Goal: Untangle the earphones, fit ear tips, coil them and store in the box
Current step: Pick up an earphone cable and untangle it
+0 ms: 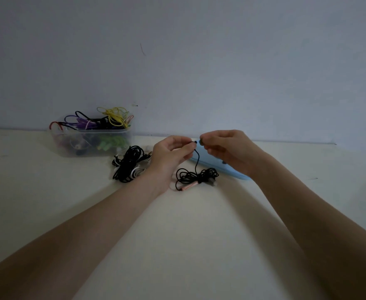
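1. Two bare forearms reach from the near edge toward the middle of a pale surface (pixel 199 234) that meets a plain wall.
2. The left hand (pixel 170 151) is raised above the surface, its fingers pinching an earbud at the end of a thin black cable.
3. The right hand (pixel 229 146) faces it just to the right, fingers curled, pinching a small dark ear tip (pixel 201 142) right beside the earbud.
4. The black earphones (pixel 196 175) hang down from the left hand to a loose tangle on the surface below and between the hands, with a pinkish piece at its near side.
5. A light blue case (pixel 231 169) lies under the right hand.
6. To the left sits a pile of black and white cables (pixel 130 163).
7. Far left, by the wall, a clear plastic box (pixel 91 141) holds coiled earphones in yellow, purple, red and green.
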Demonstrator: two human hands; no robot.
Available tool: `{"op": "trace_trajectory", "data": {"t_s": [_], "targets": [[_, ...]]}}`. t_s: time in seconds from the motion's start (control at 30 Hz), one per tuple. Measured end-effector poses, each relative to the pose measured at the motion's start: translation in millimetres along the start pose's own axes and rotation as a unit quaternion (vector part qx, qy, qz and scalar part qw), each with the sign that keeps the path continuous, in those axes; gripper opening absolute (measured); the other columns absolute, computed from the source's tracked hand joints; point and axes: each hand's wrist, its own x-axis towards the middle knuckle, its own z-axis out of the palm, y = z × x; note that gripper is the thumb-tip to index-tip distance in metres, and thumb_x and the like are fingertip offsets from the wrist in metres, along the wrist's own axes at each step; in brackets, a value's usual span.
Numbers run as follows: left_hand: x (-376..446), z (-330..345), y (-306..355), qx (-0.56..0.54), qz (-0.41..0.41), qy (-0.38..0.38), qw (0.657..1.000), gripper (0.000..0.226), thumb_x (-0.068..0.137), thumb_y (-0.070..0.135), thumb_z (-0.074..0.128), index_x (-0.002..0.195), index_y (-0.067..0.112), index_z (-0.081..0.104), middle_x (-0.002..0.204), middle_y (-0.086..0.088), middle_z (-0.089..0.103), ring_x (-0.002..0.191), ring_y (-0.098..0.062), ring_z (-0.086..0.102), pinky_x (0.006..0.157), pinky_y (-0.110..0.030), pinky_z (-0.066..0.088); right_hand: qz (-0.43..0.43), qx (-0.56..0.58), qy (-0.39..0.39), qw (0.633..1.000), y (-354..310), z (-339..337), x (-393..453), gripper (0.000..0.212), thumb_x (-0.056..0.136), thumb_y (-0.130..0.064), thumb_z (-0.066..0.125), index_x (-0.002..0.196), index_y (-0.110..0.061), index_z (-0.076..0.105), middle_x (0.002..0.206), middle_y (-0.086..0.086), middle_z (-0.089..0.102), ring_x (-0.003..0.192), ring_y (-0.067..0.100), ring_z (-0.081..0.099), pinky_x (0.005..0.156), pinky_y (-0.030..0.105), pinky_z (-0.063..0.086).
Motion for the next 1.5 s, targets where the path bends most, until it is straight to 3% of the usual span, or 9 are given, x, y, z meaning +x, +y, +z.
{"op": "trace_trajectory", "data": {"t_s": [0.33, 0.53, 0.8, 1.03, 1.27, 1.5], "targets": [[-2, 0, 1, 0.032, 0.018, -0.018, 0.999, 0.014, 0.078, 0.003, 0.071, 0.081, 0.014, 0.064, 0.081, 0.001, 0.065, 0.071, -0.007, 0.062, 0.072, -0.015, 0.051, 0.003, 0.066, -0.023, 0.998, 1, -1, 2, 0.010, 0.083, 0.006, 0.059, 0.084, 0.001, 0.068, 0.067, 0.005, 0.069, 0.064, 0.010, 0.066, 0.065, 0.016, 0.054], [-2, -1, 1, 0.076, 0.033, -0.016, 0.996, 0.015, 0.074, 0.009, 0.075, 0.080, 0.019, 0.065, 0.086, 0.001, 0.068, 0.086, -0.012, 0.063, 0.090, -0.026, 0.048, 0.004, 0.067, -0.025, 0.997, 1, 1, 2, 0.008, 0.083, 0.006, 0.060, 0.085, 0.003, 0.067, 0.074, 0.010, 0.070, 0.068, 0.014, 0.069, 0.068, 0.017, 0.056], [-7, -1, 5, 0.091, 0.075, -0.006, 0.993, 0.012, 0.076, 0.002, 0.071, 0.083, 0.010, 0.067, 0.084, 0.002, 0.068, 0.071, 0.004, 0.064, 0.068, -0.007, 0.046, 0.036, 0.075, -0.009, 0.996, -4, 3, -2, 0.009, 0.082, 0.009, 0.060, 0.087, 0.007, 0.066, 0.075, 0.010, 0.071, 0.067, 0.012, 0.070, 0.062, 0.013, 0.053], [-9, -2, 5, 0.068, 0.065, -0.006, 0.996, 0.012, 0.076, 0.003, 0.072, 0.081, 0.014, 0.069, 0.080, 0.003, 0.070, 0.074, 0.001, 0.065, 0.072, -0.010, 0.049, 0.054, 0.127, -0.010, 0.990, -4, 4, -2, 0.009, 0.083, 0.012, 0.056, 0.085, 0.009, 0.065, 0.080, 0.013, 0.070, 0.066, 0.013, 0.070, 0.064, 0.016, 0.055], [-10, -1, 10, -0.081, -0.041, -0.053, 0.994, 0.009, 0.082, -0.003, 0.063, 0.085, 0.005, 0.067, 0.074, 0.001, 0.072, 0.070, -0.005, 0.068, 0.070, -0.012, 0.052, 0.077, 0.155, -0.023, 0.985, -4, 1, -3, 0.012, 0.085, 0.011, 0.053, 0.084, 0.006, 0.064, 0.081, 0.011, 0.067, 0.065, 0.010, 0.067, 0.063, 0.014, 0.055], [-9, -1, 8, -0.085, -0.056, -0.048, 0.994, 0.010, 0.083, -0.004, 0.061, 0.083, 0.005, 0.065, 0.069, 0.002, 0.071, 0.067, -0.005, 0.067, 0.068, -0.012, 0.053, 0.056, 0.129, -0.013, 0.990, -1, 3, -3, 0.011, 0.082, 0.013, 0.056, 0.082, 0.007, 0.065, 0.079, 0.013, 0.069, 0.066, 0.014, 0.070, 0.064, 0.016, 0.056]]}}
